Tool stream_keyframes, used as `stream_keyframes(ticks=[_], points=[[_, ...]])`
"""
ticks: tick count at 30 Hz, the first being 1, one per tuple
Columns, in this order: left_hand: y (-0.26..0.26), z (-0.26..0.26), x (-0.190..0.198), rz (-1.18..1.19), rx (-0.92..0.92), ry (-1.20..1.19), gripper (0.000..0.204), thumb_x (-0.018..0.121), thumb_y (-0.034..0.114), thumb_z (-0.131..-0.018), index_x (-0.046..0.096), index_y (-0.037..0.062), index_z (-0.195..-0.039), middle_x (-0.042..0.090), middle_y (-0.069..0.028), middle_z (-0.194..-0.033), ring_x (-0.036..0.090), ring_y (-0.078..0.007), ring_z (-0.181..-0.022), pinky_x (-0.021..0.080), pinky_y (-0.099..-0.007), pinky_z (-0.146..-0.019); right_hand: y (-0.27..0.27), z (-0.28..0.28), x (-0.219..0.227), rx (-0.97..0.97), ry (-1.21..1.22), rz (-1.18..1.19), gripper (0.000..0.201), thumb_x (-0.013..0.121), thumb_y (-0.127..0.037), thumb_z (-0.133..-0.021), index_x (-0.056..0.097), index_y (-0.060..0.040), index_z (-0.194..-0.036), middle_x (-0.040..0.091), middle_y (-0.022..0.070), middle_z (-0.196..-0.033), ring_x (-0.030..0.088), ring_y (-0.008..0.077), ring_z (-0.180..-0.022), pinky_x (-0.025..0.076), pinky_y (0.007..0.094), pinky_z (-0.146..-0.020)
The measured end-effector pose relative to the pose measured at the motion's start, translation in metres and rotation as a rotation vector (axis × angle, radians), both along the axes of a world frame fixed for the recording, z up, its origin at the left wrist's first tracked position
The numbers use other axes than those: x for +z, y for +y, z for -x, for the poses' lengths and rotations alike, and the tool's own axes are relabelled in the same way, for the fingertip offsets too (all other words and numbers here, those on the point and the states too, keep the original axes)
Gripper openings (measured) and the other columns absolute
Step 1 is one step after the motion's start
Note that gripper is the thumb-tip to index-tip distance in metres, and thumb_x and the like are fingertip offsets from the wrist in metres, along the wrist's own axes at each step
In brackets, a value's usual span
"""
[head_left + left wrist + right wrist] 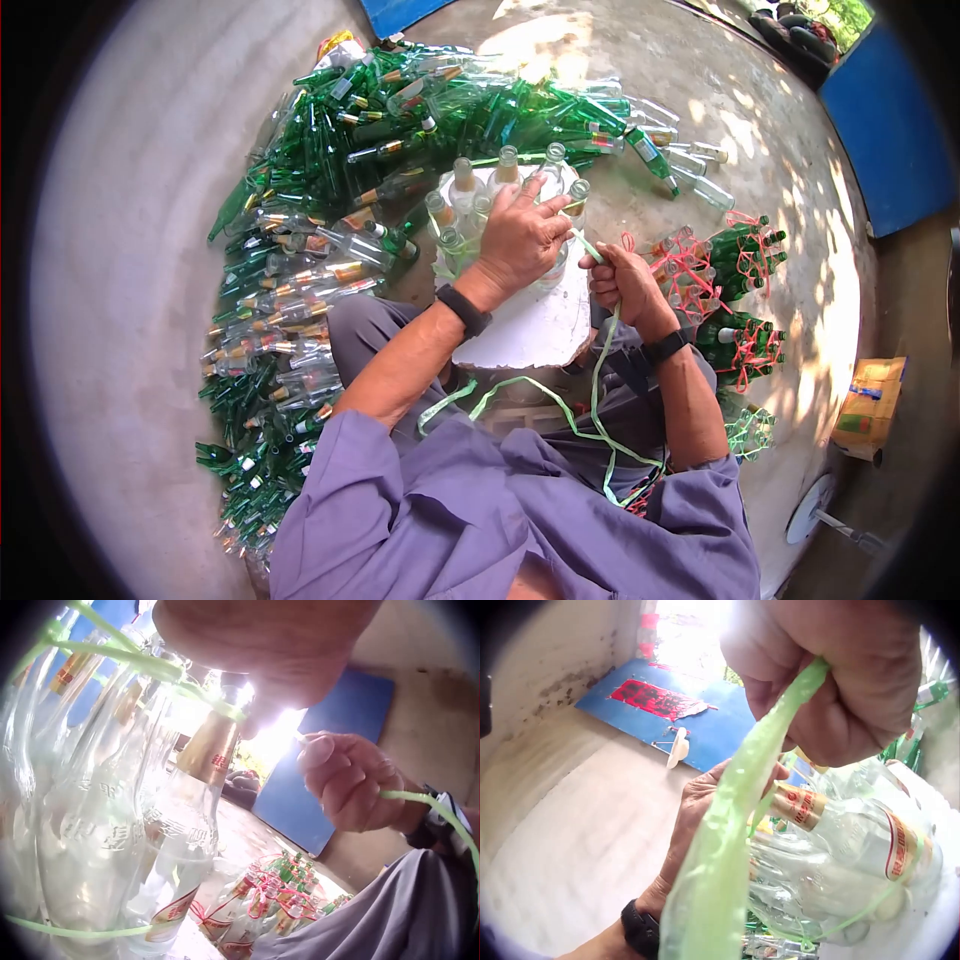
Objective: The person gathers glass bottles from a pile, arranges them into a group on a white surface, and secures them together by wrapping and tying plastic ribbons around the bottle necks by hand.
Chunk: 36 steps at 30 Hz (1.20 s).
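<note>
A cluster of clear glass bottles (463, 190) stands upright on a white board (520, 335). Green plastic strap (135, 660) runs around the necks, with another band low around the bodies. Across the bottle tops lies my left hand (525, 235), its fingers extended over the necks. Beside the bundle, my right hand (625, 280) grips the strap with curled fingers. From that fist the loose green strap (597, 390) trails down over the lap. The right wrist view shows the strap (731, 810) flat and wide, passing close to the camera.
A large heap of green bottles (330, 130) lies ahead, with more bottles (290, 330) stacked along the left. To the right stand bundles tied with red strap (690, 270). Blue panels (890, 120) lean at the back, and a cardboard box (870, 405) sits at far right.
</note>
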<state>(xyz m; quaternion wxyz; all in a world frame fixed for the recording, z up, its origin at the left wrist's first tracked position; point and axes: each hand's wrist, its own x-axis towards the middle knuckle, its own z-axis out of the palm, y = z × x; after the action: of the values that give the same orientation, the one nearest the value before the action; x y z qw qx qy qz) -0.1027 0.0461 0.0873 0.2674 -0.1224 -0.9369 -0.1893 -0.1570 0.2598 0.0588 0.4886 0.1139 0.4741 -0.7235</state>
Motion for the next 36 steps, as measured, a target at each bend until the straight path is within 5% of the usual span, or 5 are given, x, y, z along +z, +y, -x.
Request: stream_keyframes(ticks=[5, 6, 17, 32, 36], points=[[0.001, -0.001, 0.001, -0.01, -0.02, -0.014, 0.011, 0.073, 0.022, -0.085, 0.076, 0.0134, -0.091, 0.073, -0.0025, -0.119, 0.056, -0.0294, -0.13, 0.039, -0.0543, -0.107, -0.012, -0.009, -0.063, 0.196, 0.618, -0.347, 0.048, 0.073, -0.018, -0.088, 0.062, 0.0139, -0.123, 0.072, 0.013, -0.092, 0.067, 0.0155, -0.079, 0.053, 0.0284, -0.072], [0.0, -0.001, 0.0, -0.012, -0.013, -0.01, 0.011, 0.073, 0.022, -0.085, 0.076, 0.0134, -0.091, 0.073, -0.0025, -0.119, 0.056, -0.0294, -0.13, 0.039, -0.0543, -0.107, -0.01, 0.0, -0.097, 0.293, 0.658, -0.466, 0.067, 0.078, -0.028, -0.086, 0.054, 0.0082, -0.137, 0.065, 0.0048, -0.09, 0.058, 0.0123, -0.075, 0.048, 0.0292, -0.066], [-0.002, -0.003, -0.005, -0.082, -0.069, 0.066, 0.011, 0.072, 0.018, -0.081, 0.075, 0.0131, -0.091, 0.074, -0.0001, -0.114, 0.065, -0.0233, -0.118, 0.042, -0.0552, -0.103, -0.052, -0.006, -0.167, 0.216, 1.215, -0.613, 0.044, 0.084, -0.036, -0.074, 0.069, 0.0, -0.094, 0.072, 0.0155, -0.084, 0.069, 0.0253, -0.08, 0.053, 0.0413, -0.076], [-0.005, -0.007, -0.008, -0.065, -0.177, 0.005, 0.012, 0.068, 0.011, -0.079, 0.073, 0.0162, -0.088, 0.075, 0.0041, -0.111, 0.065, -0.0176, -0.121, 0.036, -0.0629, -0.107, -0.061, -0.028, -0.129, 0.059, 0.558, -0.451, 0.029, 0.079, -0.024, -0.08, 0.073, -0.0022, -0.098, 0.073, 0.007, -0.089, 0.066, 0.0147, -0.079, 0.053, 0.0312, -0.072], [-0.009, -0.006, -0.003, -0.058, -0.212, -0.025, 0.011, 0.067, 0.01, -0.08, 0.073, 0.0156, -0.088, 0.075, 0.0039, -0.111, 0.065, -0.0183, -0.12, 0.033, -0.0626, -0.109, -0.063, -0.031, -0.116, 0.059, 0.622, -0.27, 0.047, 0.079, -0.019, -0.079, 0.065, -0.0021, -0.121, 0.07, 0.0054, -0.104, 0.065, 0.0144, -0.09, 0.052, 0.0293, -0.079]])
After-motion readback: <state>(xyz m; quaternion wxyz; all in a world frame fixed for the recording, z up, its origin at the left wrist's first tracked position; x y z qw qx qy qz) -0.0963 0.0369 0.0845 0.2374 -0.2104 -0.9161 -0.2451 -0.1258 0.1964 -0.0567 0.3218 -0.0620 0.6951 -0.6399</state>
